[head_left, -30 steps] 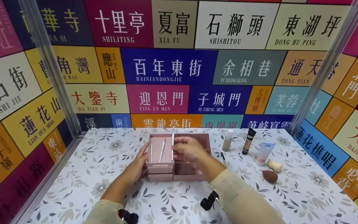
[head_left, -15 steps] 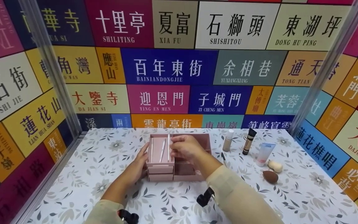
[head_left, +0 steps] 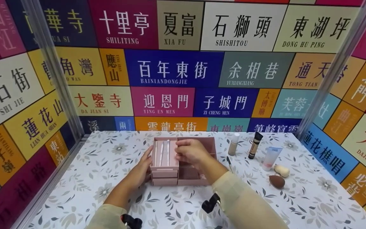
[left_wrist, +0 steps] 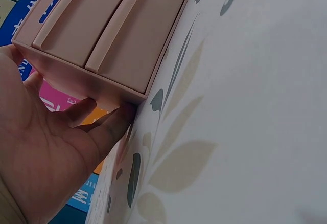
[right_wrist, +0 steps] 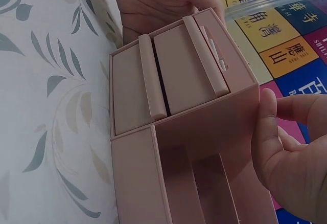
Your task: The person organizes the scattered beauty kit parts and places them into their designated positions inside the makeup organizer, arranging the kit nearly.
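Observation:
A pink desktop organizer [head_left: 165,181] with two small drawers stands on the table. Slim white pencil-like sticks [head_left: 161,154] lie side by side in its top tray. My left hand [head_left: 142,167] rests along the organizer's left side; in the left wrist view its fingers [left_wrist: 104,129] touch the side wall near the base. My right hand [head_left: 192,152] is at the tray's right edge, above the open compartments, holding nothing. In the right wrist view, the right thumb [right_wrist: 267,106] is right at the organizer's upper corner and the fingers are loosely bent.
To the right stand a white-capped bottle [head_left: 233,144], a black-capped tube [head_left: 254,146] and a pale squeeze tube [head_left: 271,157]. Cream [head_left: 281,170] and brown [head_left: 277,181] makeup sponges lie in front. A thin dark stick [head_left: 229,162] lies beside the right forearm. Lettered panels [head_left: 173,68] enclose the table.
My right hand has lowered a white stick from the tray's right edge into the tray and let it go. The sticks now lie closer together. My left hand has stayed put.

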Demonstrator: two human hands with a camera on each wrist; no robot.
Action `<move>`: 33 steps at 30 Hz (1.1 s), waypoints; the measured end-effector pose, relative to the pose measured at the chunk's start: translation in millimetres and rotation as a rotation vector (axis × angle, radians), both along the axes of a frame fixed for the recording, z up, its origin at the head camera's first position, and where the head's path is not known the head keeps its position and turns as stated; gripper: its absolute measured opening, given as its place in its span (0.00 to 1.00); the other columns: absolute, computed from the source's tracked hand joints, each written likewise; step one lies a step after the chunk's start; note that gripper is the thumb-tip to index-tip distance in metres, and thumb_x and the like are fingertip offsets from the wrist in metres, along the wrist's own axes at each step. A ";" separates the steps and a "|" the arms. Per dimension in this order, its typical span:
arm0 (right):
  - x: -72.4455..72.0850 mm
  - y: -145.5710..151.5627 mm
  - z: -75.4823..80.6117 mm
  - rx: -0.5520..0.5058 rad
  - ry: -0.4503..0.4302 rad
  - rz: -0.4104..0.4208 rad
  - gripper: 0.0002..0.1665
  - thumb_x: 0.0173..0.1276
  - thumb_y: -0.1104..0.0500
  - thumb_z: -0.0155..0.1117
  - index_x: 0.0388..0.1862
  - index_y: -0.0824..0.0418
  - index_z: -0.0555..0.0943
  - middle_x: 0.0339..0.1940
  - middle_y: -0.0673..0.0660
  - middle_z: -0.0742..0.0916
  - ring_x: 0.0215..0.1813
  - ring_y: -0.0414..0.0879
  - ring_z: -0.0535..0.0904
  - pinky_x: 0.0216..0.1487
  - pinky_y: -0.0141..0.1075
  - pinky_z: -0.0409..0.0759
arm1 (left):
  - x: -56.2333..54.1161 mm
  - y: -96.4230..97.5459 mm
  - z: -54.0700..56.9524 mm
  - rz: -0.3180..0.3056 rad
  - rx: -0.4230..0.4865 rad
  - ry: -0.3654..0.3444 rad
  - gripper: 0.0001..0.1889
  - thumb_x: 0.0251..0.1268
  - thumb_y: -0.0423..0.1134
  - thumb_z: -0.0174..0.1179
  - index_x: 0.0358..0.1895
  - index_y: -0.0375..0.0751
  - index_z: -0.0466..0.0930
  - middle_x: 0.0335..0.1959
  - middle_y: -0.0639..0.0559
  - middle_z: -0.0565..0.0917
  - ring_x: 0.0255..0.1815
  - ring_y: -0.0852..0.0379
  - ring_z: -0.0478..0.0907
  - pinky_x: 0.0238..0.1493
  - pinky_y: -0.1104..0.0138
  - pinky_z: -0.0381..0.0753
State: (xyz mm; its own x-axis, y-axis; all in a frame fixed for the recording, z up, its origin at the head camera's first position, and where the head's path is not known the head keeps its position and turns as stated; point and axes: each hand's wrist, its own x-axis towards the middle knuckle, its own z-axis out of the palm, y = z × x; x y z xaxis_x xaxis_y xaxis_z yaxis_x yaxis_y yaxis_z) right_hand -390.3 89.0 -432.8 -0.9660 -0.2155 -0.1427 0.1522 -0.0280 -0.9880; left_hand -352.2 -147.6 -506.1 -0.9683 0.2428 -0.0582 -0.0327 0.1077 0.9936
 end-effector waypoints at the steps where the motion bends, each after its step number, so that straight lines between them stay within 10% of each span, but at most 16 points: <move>1: 0.2 0.4 -0.4 -0.007 0.003 0.002 0.26 0.70 0.71 0.68 0.67 0.72 0.80 0.46 0.61 0.87 0.38 0.47 0.86 0.47 0.37 0.92 | -0.1 -0.1 -0.3 -0.002 0.000 -0.002 0.32 0.87 0.58 0.39 0.88 0.76 0.43 0.88 0.39 0.56 0.82 0.36 0.69 0.81 0.42 0.70; 33: 39.4 105.3 -18.0 -0.006 0.147 -0.049 0.24 0.73 0.68 0.67 0.67 0.69 0.79 0.42 0.54 0.88 0.36 0.48 0.86 0.41 0.35 0.89 | -0.9 0.5 -0.5 0.020 -0.024 -0.020 0.32 0.85 0.62 0.41 0.86 0.81 0.44 0.90 0.44 0.55 0.83 0.36 0.67 0.82 0.42 0.67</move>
